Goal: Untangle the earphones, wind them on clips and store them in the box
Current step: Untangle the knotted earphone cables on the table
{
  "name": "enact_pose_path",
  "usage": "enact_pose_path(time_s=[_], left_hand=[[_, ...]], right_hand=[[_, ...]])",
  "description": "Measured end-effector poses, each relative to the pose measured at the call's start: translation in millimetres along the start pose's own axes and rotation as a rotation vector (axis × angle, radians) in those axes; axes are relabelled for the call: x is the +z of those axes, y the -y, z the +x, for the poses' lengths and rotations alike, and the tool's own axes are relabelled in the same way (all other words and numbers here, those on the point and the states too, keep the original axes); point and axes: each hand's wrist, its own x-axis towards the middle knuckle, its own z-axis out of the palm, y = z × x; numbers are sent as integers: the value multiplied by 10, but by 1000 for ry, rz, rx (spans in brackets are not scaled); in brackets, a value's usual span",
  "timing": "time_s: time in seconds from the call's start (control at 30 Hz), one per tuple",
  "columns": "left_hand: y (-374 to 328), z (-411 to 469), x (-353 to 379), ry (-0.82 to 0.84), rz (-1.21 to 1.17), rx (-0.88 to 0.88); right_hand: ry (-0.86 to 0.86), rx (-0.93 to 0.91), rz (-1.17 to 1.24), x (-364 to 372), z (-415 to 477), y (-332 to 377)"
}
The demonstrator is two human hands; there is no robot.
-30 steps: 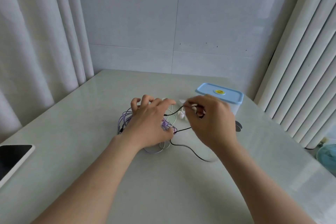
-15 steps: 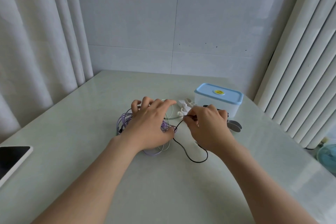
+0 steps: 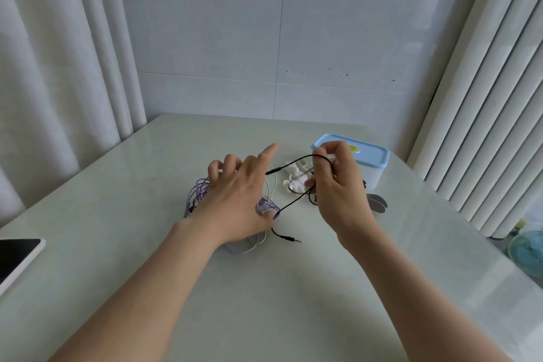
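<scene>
Your right hand (image 3: 338, 194) is raised a little above the pale green glossy table (image 3: 293, 303), thumb and forefinger pinched together on the thin black earphone cable (image 3: 274, 170), with the other fingers curled in below them. From that pinch one strand arcs left toward your left forefinger. A second strand drops from under the hand down to the thumb side of your left hand (image 3: 235, 200). The cable's metal jack plug (image 3: 291, 238) lies loose on the table just in front of that thumb.

Your left hand sits palm down on the tangle of purple and white earphone cables (image 3: 199, 194), fingers spread and fairly straight, the forefinger lifted and pointing forward. It presses on the pile rather than gripping it. Purple loops spill out on its left side and under the wrist.

The small white plastic clips (image 3: 295, 181) lie between your hands, partly behind the right fingers. The clear plastic box with a pale blue lid (image 3: 373, 156) stands closed just beyond your right hand. A dark grey oval piece (image 3: 379, 204) lies beside it. A white-edged tablet with a dark screen (image 3: 17, 256) rests at the left edge.
</scene>
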Motion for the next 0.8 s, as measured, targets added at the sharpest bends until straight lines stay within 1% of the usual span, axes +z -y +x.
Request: enact_pose_path(time_s=[0.07,0.1,0.2,0.27,0.3,0.33,0.4,0.47,0.53,0.6,0.63,0.7,0.8], left_hand=[[4,2,-1,-15,27,-7],[6,-2,2,-24,38,-11],[-4,19,-11,-47,34,-34],[-22,24,-34,-58,9,-38],[-33,20,-38,-58,14,-33],[-37,13,-41,-55,25,-28],[-21,5,-14,-53,12,-32],[1,11,21,-104,-49,-25],[6,25,39,-167,-97,-17],[12,41,51,-187,-118,-1],[18,46,61,-197,-118,9],[38,58,78,-222,-101,26],[65,57,103,-219,-106,43]], right_hand=[[12,-153,-5,0,14,-8],[-11,-239,-40,-1,14,-5],[-159,-486,-257,1,-6,-31],[-246,-593,-417,-12,-9,-50],[-283,-609,-505,-26,-10,-46],[-315,-596,-585,-39,2,-45],[-324,-508,-728,-76,8,-36],[-271,-383,-874,-117,6,-64],[-198,-271,-1073,-164,9,-125],[-112,-145,-1241,-180,2,-159],[-80,-92,-1281,-181,-7,-170],[-24,-43,-1313,-168,-23,-181],[109,-5,-1259,-129,-66,-169]])
